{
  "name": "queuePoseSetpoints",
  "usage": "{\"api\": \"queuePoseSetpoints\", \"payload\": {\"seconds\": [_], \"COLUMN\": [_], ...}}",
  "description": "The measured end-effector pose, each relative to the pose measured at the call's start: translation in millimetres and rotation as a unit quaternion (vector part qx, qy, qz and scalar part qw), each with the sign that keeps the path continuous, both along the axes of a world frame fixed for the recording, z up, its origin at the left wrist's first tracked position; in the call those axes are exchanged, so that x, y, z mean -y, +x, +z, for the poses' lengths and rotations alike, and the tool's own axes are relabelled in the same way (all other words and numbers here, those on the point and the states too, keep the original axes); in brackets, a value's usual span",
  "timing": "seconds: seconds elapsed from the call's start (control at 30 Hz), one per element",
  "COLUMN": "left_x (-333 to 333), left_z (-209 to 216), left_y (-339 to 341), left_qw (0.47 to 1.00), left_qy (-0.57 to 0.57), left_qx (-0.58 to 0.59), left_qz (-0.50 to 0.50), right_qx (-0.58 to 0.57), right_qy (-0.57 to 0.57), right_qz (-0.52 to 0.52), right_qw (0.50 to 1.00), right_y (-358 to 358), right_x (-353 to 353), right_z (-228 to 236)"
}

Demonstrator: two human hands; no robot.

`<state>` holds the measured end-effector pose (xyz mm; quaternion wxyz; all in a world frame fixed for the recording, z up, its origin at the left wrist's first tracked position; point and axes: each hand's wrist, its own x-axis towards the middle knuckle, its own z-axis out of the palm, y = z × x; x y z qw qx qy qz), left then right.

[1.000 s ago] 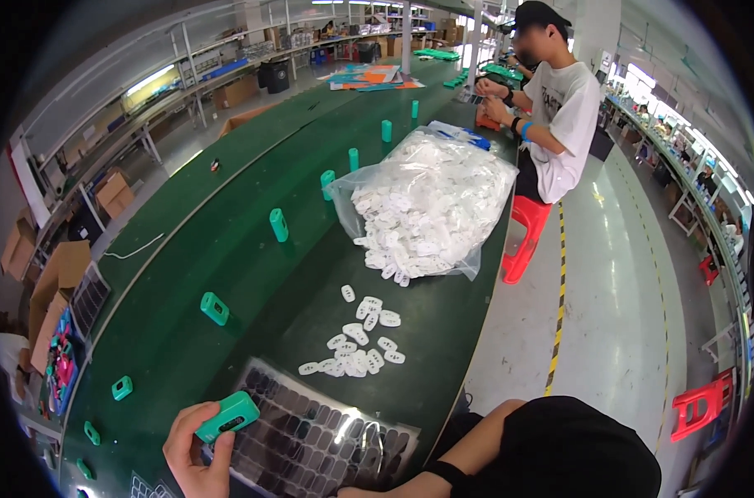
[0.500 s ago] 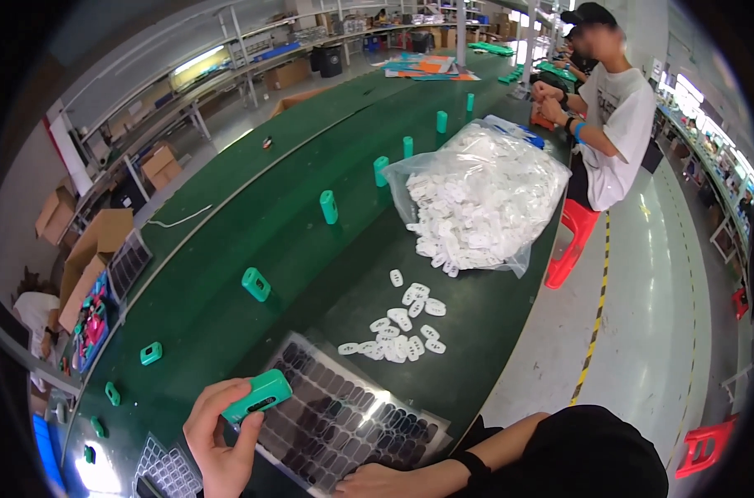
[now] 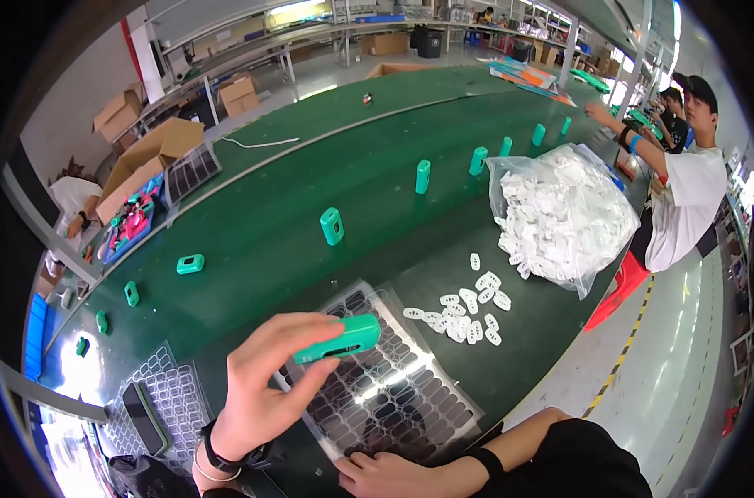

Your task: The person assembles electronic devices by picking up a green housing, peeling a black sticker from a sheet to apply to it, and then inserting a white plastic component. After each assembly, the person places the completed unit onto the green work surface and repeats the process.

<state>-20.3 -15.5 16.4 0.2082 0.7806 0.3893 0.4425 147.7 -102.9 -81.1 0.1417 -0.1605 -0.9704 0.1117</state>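
Observation:
My left hand (image 3: 269,378) pinches a small green handheld device (image 3: 356,335) with a dark window between thumb and fingers. It holds the device above a clear sheet of dark oval stickers (image 3: 410,408) lying on the green table. My right hand (image 3: 389,476) is at the sheet's near edge, its fingers curled and pressed together against it; the fingertips are partly hidden. Just past the sheet lies a loose heap of small white oval plates (image 3: 458,324) with holes.
A large clear bag of white plates (image 3: 559,220) sits at the right. Green devices stand in a curved row, one (image 3: 332,227) nearest the sheet. At left are a phone (image 3: 145,417) on another clear sheet and a blue bin (image 3: 132,220). A co-worker (image 3: 684,191) reaches over the table.
The view has swung left, so the table's things sit further right. My left hand has brought the green device further over the sticker sheet. The co-worker's arm now stretches over the table.

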Motion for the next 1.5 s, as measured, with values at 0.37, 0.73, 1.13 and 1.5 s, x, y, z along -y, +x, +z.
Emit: {"api": "queuePoseSetpoints", "payload": {"seconds": [0.37,0.73,1.13,1.5], "left_x": [4,-12,-13,-10], "left_z": [4,-11,-18,-23], "left_y": [3,-6,10,11], "left_qw": [1.000,0.961,0.970,0.978], "left_qy": [-0.021,-0.116,-0.094,-0.100], "left_qx": [0.018,0.249,0.221,0.178], "left_qz": [-0.015,0.029,0.028,0.032], "right_qx": [0.021,-0.274,-0.335,-0.332], "right_qy": [-0.182,-0.058,-0.085,-0.129], "right_qz": [0.274,-0.048,-0.064,-0.084], "right_qw": [0.944,0.959,0.936,0.931], "right_y": [-1,26,26,23], "right_x": [-60,-129,-151,-153], "right_z": [-28,115,98,97]}}
